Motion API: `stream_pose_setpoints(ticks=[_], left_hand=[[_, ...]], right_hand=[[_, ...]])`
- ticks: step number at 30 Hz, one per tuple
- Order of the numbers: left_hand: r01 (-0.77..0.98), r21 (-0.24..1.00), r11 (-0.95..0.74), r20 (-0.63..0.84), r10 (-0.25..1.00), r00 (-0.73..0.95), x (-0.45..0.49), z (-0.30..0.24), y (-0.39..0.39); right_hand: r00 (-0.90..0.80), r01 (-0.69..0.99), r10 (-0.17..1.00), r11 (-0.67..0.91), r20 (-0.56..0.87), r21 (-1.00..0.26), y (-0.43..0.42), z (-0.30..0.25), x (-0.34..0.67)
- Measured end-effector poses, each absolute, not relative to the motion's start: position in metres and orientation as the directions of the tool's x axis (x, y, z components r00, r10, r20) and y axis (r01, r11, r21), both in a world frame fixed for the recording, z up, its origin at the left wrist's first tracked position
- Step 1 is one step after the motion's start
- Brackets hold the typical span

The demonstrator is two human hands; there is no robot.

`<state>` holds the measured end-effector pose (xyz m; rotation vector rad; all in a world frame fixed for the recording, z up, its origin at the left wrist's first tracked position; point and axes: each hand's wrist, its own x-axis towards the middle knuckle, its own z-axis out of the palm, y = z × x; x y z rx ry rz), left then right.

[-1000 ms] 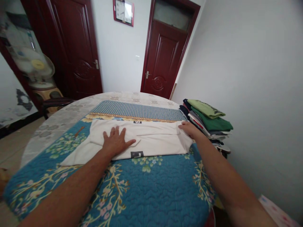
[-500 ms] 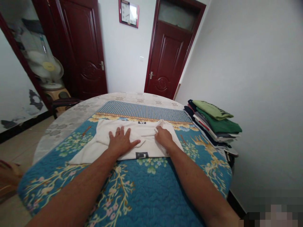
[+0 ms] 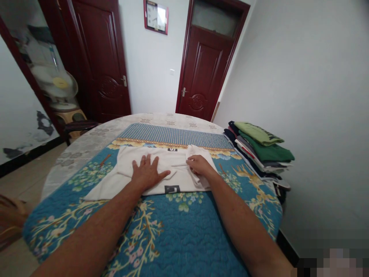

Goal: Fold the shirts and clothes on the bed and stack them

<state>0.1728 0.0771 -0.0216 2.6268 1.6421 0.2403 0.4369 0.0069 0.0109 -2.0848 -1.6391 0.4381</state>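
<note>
A white T-shirt [image 3: 115,181] lies partly folded on the blue floral quilt [image 3: 178,231] covering a round table. My left hand [image 3: 148,173] rests flat on the middle of the shirt, fingers spread. My right hand [image 3: 197,164] grips the shirt's right end, which is folded over toward the middle. A small dark label [image 3: 172,189] shows on the near hem.
A stack of folded clothes [image 3: 259,148], green ones on top, sits at the table's right edge against the white wall. Two dark red doors [image 3: 204,73] and a wall clock [image 3: 155,17] stand behind. A fan [image 3: 56,82] and a stool are at the left.
My right hand carried the shirt's right end leftward, folding it over toward the middle. My left hand stayed pressed on the shirt. The view shifted slightly.
</note>
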Motion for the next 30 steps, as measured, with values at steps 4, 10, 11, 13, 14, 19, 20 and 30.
stream_pose_setpoints(ticks=[4,10,11,13,14,19,20,30], left_hand=[[0.889,0.112,-0.445,0.113,0.894,0.433,0.172,-0.022,0.078],[0.885,0.125,-0.449,0.126,0.892,0.435,0.172,-0.023,0.079],[0.885,0.125,-0.449,0.126,0.892,0.434,0.172,-0.024,0.079],[0.887,0.121,-0.447,0.127,0.893,0.432,0.172,-0.024,0.079],[0.888,0.118,-0.445,0.125,0.893,0.431,0.173,-0.024,0.079],[0.892,0.115,-0.437,0.122,0.897,0.424,0.173,-0.024,0.080],[0.892,0.116,-0.438,0.124,0.897,0.424,0.173,-0.024,0.079],[0.894,0.105,-0.435,0.106,0.899,0.424,0.174,-0.017,0.075]], right_hand=[[0.327,0.818,0.897,-0.111,0.298,-0.565,0.001,0.015,0.464],[0.327,0.938,0.862,-0.246,0.386,-0.246,0.005,-0.004,0.479],[0.333,0.937,0.883,-0.271,0.331,-0.220,0.007,-0.008,0.476],[0.285,0.952,0.939,-0.254,0.190,-0.173,0.012,-0.013,0.467],[0.238,0.963,0.963,-0.218,0.123,-0.156,0.014,-0.014,0.462],[0.123,0.984,0.990,-0.113,0.071,-0.136,0.013,-0.010,0.447],[0.129,0.983,0.988,-0.116,0.089,-0.143,0.011,-0.010,0.444],[0.103,0.980,0.984,-0.074,0.149,-0.185,-0.011,-0.020,0.396]])
